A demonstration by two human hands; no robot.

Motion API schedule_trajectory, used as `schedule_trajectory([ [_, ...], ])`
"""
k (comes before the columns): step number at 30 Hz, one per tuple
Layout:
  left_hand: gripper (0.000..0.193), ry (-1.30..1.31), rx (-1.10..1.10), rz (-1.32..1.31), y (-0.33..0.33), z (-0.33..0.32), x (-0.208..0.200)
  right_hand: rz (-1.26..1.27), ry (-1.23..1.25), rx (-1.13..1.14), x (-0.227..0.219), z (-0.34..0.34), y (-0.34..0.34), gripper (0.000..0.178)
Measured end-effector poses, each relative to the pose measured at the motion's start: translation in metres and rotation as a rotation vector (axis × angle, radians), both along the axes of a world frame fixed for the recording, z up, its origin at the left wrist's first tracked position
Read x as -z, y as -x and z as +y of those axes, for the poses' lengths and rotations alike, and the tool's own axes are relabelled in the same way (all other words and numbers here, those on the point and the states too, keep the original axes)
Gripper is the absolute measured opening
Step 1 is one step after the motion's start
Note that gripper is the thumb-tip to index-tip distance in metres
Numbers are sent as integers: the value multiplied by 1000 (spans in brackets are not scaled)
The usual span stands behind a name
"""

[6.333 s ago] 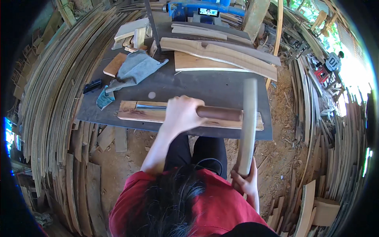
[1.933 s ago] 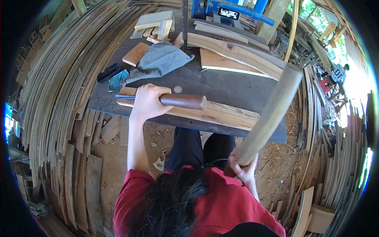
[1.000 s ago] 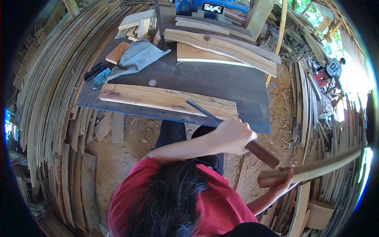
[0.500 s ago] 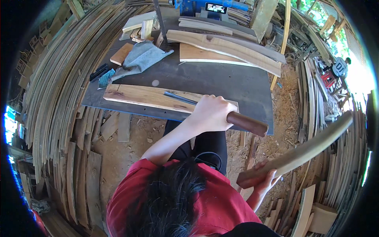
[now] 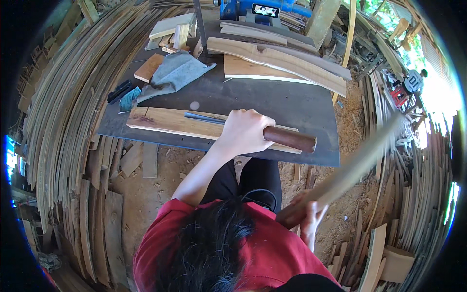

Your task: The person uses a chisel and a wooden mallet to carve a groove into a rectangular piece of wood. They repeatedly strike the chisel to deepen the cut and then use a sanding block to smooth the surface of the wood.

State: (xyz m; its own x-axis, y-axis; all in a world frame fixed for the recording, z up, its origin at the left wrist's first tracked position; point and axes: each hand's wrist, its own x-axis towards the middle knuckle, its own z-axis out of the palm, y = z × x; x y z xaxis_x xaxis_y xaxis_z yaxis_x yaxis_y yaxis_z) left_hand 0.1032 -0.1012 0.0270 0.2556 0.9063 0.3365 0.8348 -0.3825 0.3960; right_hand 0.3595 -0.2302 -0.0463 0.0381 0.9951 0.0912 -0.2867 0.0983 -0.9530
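Left hand (image 5: 247, 130) is closed around a chisel-like tool (image 5: 292, 139), which has just swung into line over the board (image 5: 165, 121) at the near edge of the desk (image 5: 272, 104) and slid leftward, seemingly back into a working position. Right hand (image 5: 311, 216) grips the lower end of a wooden club (image 5: 350, 170), now blurred by motion and drawn in closer. Left knuckles face up, while the club slants toward the upper right, apart from the tool's brown handle.

Grey cloth (image 5: 177, 73) beside brown block (image 5: 149, 67); curved plank (image 5: 279, 56) overlapping flat board (image 5: 248, 69).
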Motion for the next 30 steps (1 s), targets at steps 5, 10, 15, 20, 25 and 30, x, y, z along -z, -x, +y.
schedule_trajectory([
  [5,14,-36,0,-15,31,0,-5,-346,-45,-61,1,4,4,68],
  [10,13,-16,23,-12,45,-7,-2,-111,-62,91,1,7,18,68],
  [15,11,-63,-44,21,60,-4,-2,-443,74,-222,-1,12,31,65],
  [20,10,-59,-119,28,84,-9,0,-159,-56,-29,-10,18,34,55],
  [25,9,-152,-138,30,93,-7,3,-328,-14,-163,-11,18,55,54],
  [30,10,-191,-166,5,110,-11,4,-411,-91,-95,-17,29,56,42],
])
